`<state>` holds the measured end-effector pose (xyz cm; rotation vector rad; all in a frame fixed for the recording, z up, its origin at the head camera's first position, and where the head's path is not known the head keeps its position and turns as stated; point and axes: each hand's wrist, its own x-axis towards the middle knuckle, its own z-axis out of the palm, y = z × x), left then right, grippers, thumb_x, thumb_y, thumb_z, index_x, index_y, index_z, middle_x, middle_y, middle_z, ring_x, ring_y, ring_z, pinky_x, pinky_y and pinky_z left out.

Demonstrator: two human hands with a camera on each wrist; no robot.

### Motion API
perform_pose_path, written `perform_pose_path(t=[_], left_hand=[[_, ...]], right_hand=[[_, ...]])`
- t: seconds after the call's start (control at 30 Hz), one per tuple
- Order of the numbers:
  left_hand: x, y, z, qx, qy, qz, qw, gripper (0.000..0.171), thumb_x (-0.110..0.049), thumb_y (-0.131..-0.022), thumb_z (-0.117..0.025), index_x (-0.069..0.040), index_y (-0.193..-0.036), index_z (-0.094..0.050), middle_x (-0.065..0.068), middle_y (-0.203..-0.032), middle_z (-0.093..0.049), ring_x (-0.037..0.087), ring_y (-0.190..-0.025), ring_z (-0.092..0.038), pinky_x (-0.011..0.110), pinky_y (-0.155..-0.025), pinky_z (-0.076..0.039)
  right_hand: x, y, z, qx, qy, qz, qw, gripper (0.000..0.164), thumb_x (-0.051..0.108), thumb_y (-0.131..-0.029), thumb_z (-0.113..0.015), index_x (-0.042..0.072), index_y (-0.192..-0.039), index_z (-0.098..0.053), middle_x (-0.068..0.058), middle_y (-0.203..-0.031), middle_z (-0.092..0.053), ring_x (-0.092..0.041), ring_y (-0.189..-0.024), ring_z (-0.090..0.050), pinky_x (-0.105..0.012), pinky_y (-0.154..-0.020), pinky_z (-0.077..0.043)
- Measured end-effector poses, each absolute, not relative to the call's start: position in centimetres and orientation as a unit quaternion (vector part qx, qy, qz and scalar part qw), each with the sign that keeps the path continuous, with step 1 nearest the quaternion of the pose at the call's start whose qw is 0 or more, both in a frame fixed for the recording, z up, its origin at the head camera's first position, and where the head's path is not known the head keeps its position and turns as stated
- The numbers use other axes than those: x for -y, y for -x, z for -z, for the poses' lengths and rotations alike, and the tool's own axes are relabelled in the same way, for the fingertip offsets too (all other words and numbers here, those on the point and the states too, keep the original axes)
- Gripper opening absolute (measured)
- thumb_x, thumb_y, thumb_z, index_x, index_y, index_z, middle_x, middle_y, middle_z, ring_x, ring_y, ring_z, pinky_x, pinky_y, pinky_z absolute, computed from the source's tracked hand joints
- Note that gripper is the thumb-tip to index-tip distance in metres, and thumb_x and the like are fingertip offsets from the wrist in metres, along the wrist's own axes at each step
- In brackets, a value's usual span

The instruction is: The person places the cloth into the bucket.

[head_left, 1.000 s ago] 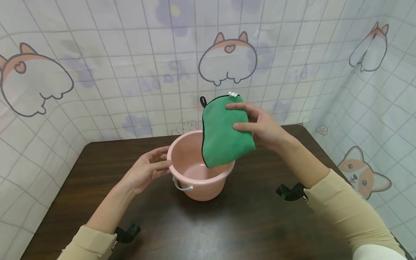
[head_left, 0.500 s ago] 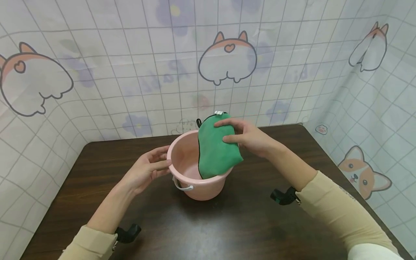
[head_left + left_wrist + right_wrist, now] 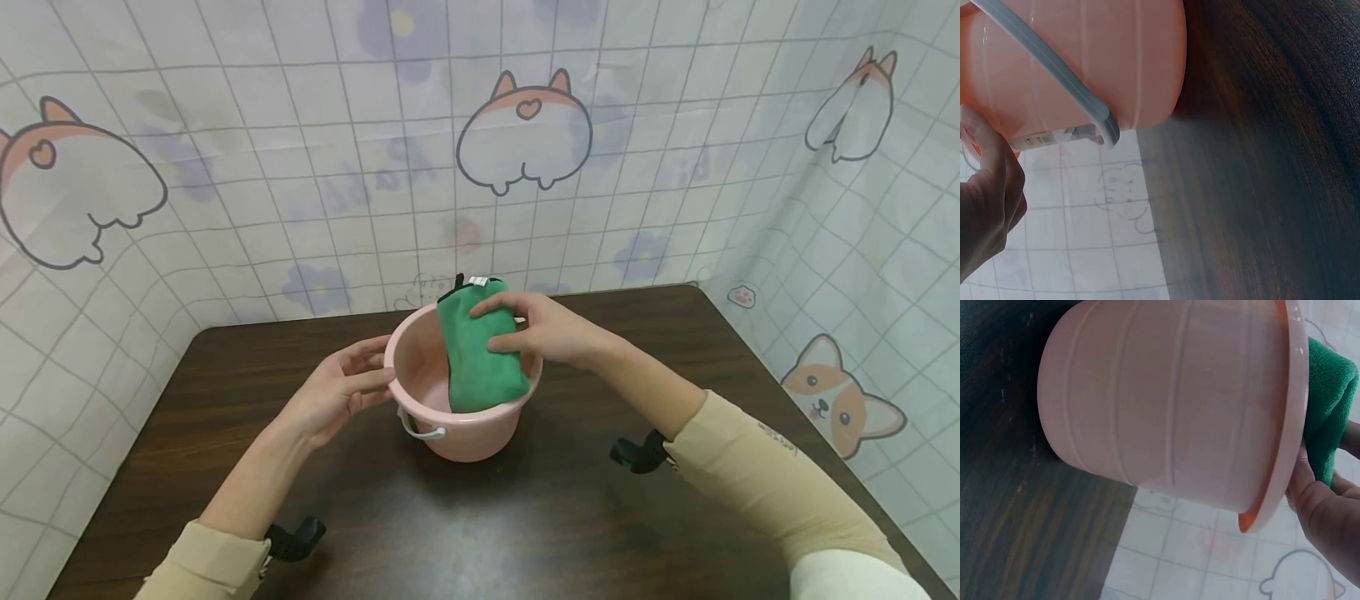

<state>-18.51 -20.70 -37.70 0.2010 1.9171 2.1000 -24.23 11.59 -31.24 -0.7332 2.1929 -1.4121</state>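
Observation:
A pink bucket (image 3: 468, 437) with a grey handle (image 3: 422, 428) stands upright on the dark wooden table. My left hand (image 3: 333, 392) holds its rim at the left side, thumb in front and fingers behind. A folded green cloth (image 3: 480, 367) with black edging, a black loop and a white tag is partly inside the bucket's mouth. My right hand (image 3: 551, 332) grips the cloth from the right, just over the rim. In the right wrist view the fleecy cloth (image 3: 1330, 394) sticks out past the rim, between thumb and fingers. The cloth's lower end is hidden within the bucket.
The table (image 3: 480, 525) ends at a back edge against a white tiled-pattern sheet (image 3: 360, 167) printed with cartoon dogs. Similar sheeting rises at left and right. A black camera mount (image 3: 296, 540) sits on the left wrist, another camera mount (image 3: 637, 452) on the right.
My right hand has moved down and to the left, bringing the green cloth from above the bucket into its mouth. The left hand and bucket have stayed in place.

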Motion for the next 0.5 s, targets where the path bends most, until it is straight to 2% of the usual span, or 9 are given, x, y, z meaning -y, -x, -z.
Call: perform_pose_path(t=[0.1,0.13,0.37,0.5], left_hand=[[20.7,18.5,37.7,-0.666,-0.069,-0.728,0.145,0.064,-0.003,-0.1,-0.066,0.001,-0.155,-0.035,0.022,-0.134,-0.049,0.021,-0.107,-0.065,0.033,-0.091,-0.059],[20.7,18.5,37.7,-0.666,-0.069,-0.728,0.145,0.064,-0.003,-0.1,-0.066,0.001,-0.155,-0.035,0.022,-0.134,-0.049,0.021,-0.108,-0.065,0.032,-0.091,-0.059],[20.5,18.5,37.7,-0.664,-0.07,-0.73,0.145,0.064,-0.002,-0.1,-0.066,0.002,-0.155,-0.035,0.021,-0.133,-0.05,0.024,-0.11,-0.064,0.031,-0.089,-0.059],[20.5,18.5,37.7,-0.663,-0.074,-0.731,0.143,0.063,-0.002,-0.1,-0.066,0.003,-0.155,-0.035,0.021,-0.133,-0.05,0.024,-0.11,-0.064,0.031,-0.09,-0.059]], right_hand=[[-11.2,24.4,31.5,-0.808,0.266,0.484,0.207,0.043,0.016,-0.097,-0.074,0.02,-0.138,-0.063,-0.003,-0.147,-0.049,-0.019,-0.123,-0.057,-0.039,-0.092,-0.058],[-11.0,24.4,31.6,-0.811,0.268,0.477,0.208,0.043,0.015,-0.097,-0.073,0.019,-0.138,-0.063,-0.004,-0.146,-0.05,-0.021,-0.124,-0.057,-0.039,-0.092,-0.057],[-10.2,24.8,32.0,-0.847,0.293,0.404,0.186,0.042,0.015,-0.097,-0.072,0.018,-0.138,-0.063,-0.005,-0.134,-0.057,-0.022,-0.113,-0.058,-0.035,-0.088,-0.056],[-9.6,24.9,32.1,-0.865,0.305,0.361,0.171,0.043,0.016,-0.097,-0.072,0.019,-0.139,-0.062,-0.007,-0.135,-0.057,-0.021,-0.11,-0.057,-0.034,-0.088,-0.054]])
